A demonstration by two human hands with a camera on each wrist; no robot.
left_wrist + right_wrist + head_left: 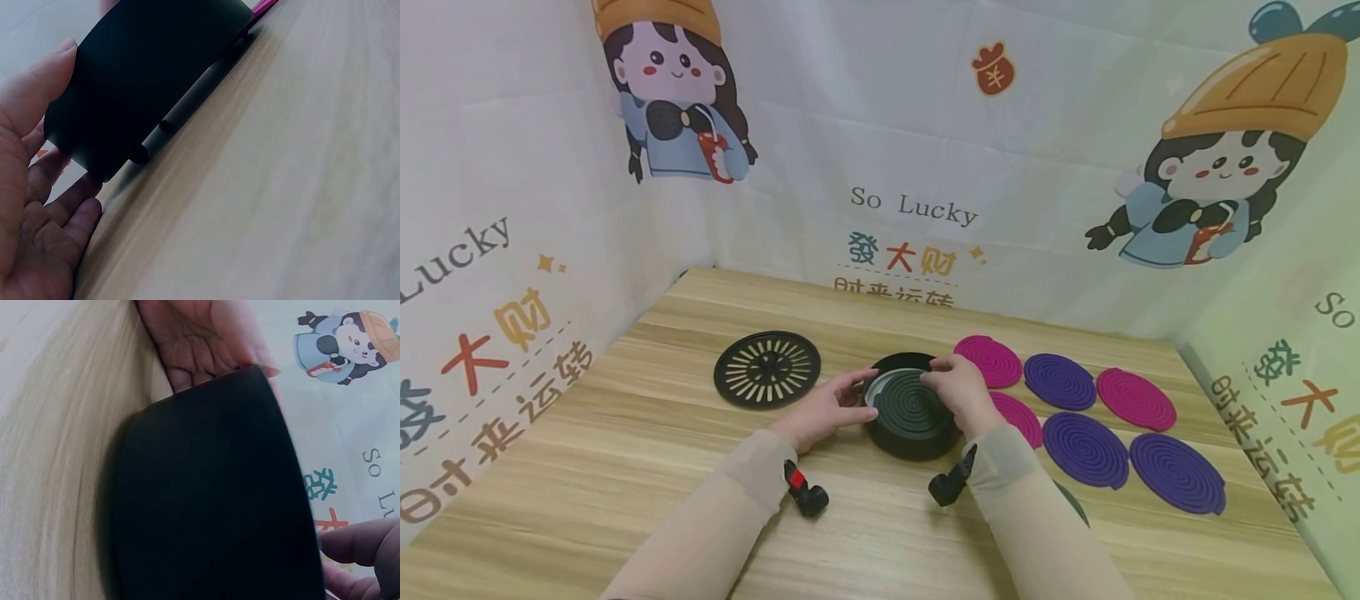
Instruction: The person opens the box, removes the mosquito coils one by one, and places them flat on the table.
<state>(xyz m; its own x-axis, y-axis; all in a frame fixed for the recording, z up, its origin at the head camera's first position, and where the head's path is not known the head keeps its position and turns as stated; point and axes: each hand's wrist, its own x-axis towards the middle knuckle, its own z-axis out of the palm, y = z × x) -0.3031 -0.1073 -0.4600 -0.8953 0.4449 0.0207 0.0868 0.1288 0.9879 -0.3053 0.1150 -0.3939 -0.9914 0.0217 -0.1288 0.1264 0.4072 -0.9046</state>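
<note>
A dark green mosquito coil lies inside a round black mosquito coil holder, a pale strip of its inside showing at the left. My left hand grips the holder's left side; in the left wrist view the thumb is against its wall and the other fingers reach around below. On the opposite side, my right hand pinches the coil's edge near the rim. The right wrist view shows that palm beside the holder's dark wall; its fingertips are partly hidden.
A black slotted lid lies left on the wooden table. Pink coils and purple coils are spread at the right. Another dark green coil peeks from under my right forearm. Printed curtains stand behind and at the sides.
</note>
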